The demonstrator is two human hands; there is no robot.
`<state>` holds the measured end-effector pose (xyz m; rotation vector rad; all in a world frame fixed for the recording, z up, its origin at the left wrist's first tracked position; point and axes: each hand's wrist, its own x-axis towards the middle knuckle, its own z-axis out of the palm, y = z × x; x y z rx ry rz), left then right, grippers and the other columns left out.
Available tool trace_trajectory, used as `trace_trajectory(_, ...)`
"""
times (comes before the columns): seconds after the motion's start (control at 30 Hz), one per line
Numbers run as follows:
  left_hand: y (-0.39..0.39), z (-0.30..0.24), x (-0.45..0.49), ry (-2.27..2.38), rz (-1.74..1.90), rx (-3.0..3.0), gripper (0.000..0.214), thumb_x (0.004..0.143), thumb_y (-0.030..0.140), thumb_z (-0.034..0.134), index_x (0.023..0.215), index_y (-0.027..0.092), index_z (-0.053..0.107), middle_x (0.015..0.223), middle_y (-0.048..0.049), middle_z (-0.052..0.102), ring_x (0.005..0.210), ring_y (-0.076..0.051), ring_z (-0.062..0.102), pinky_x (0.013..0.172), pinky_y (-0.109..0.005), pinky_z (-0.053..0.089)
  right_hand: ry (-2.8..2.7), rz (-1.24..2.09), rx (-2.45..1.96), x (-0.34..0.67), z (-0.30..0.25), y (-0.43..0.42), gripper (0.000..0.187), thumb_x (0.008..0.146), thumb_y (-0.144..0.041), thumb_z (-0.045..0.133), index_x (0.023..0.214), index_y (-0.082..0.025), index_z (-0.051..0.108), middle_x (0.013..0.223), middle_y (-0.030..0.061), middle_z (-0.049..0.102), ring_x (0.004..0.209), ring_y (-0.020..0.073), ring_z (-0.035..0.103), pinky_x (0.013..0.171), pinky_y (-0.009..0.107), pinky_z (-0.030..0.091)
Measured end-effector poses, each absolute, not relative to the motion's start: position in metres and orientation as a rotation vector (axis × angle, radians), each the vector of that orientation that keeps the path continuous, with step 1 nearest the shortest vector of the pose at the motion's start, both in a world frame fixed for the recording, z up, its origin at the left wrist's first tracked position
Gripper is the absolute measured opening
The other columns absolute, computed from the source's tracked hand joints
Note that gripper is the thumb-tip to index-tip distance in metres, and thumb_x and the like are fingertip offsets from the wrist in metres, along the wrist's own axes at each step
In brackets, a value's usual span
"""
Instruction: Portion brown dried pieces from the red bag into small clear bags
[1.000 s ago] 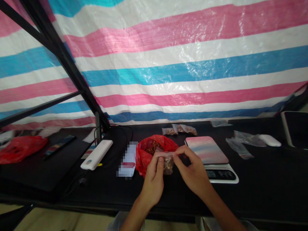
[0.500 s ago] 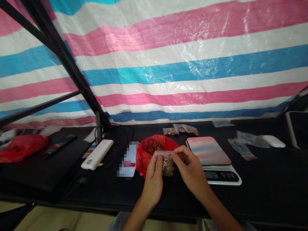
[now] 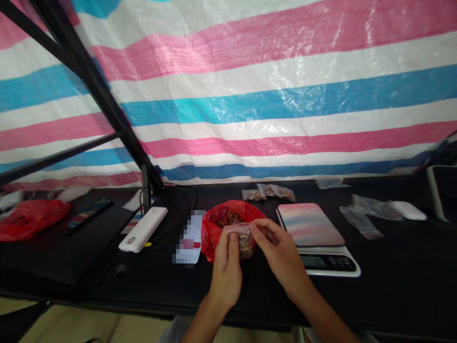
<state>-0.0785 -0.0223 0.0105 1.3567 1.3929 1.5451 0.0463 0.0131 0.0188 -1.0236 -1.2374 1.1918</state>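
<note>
Between my two hands is a small clear zip bag with brownish dried pieces in its lower part. My left hand pinches its left side, thumb in front. The fingers of my right hand are closed on the bag's top right corner, at the seal. Just behind the bag stands an open red plastic bag holding more of the brown pieces, partly covered by my hands. To the right lies a white kitchen scale with a pink-and-blue plate on top.
Several filled zip bags lie at the back. Flat zip bags lie at the right beside a white case. A white power bank-like device and a printed packet are at the left. A black post slants upward there.
My right hand has shifted slightly left along the bag's top edge. The zip bag's lower end now tilts a little further up and away; my left hand keeps its pinch.
</note>
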Motion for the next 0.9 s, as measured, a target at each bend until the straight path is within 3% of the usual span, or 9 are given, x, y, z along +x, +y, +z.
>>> trace_trajectory(0.23, -0.021, 0.011, -0.079, 1.279, 1.525, 1.437, 0.041, 0.104, 0.052, 0.043, 0.109, 0.02, 0.069, 0.11, -0.0066, 0.074, 0.103, -0.02, 0.069, 0.095, -0.032, 0.055, -1.174, 1.205, -0.981, 0.05, 0.025, 0.013, 0.032, 0.078, -0.053, 0.078, 0.084, -0.023, 0.07, 0.075, 0.0, 0.066, 0.072, 0.0183, 0.06, 0.063, 0.028, 0.048)
trace_trajectory(0.43, -0.02, 0.009, -0.078, 1.237, 1.534, 1.452, 0.038, 0.105, 0.047, 0.043, 0.111, 0.02, 0.069, 0.114, -0.0077, 0.073, 0.107, -0.02, 0.068, 0.099, -0.032, 0.052, -1.332, 1.149, -0.993, 0.05, 0.019, 0.012, 0.028, 0.087, -0.05, 0.07, 0.096, -0.023, 0.071, 0.083, 0.0012, 0.065, 0.075, 0.018, 0.059, 0.068, 0.03, 0.048)
trace_trajectory(0.53, -0.02, 0.009, -0.077, 1.206, 1.538, 1.463, 0.037, 0.105, 0.047, 0.044, 0.109, 0.019, 0.069, 0.113, -0.0079, 0.073, 0.108, -0.02, 0.067, 0.098, -0.032, 0.052, -1.4, 1.063, -0.998, 0.049, 0.016, 0.01, 0.023, 0.09, -0.045, 0.068, 0.093, -0.022, 0.07, 0.084, 0.0009, 0.062, 0.075, 0.0173, 0.056, 0.07, 0.031, 0.046)
trace_trajectory(0.9, -0.018, 0.01, -0.076, 1.214, 1.633, 1.42, 0.025, 0.103, 0.041, 0.053, 0.098, 0.021, 0.067, 0.097, -0.0033, 0.072, 0.09, -0.017, 0.068, 0.086, -0.027, 0.053, -1.45, 1.036, -1.004, 0.048, 0.018, 0.011, 0.021, 0.091, -0.042, 0.065, 0.092, -0.023, 0.072, 0.093, 0.0031, 0.063, 0.083, 0.0194, 0.059, 0.077, 0.033, 0.047)
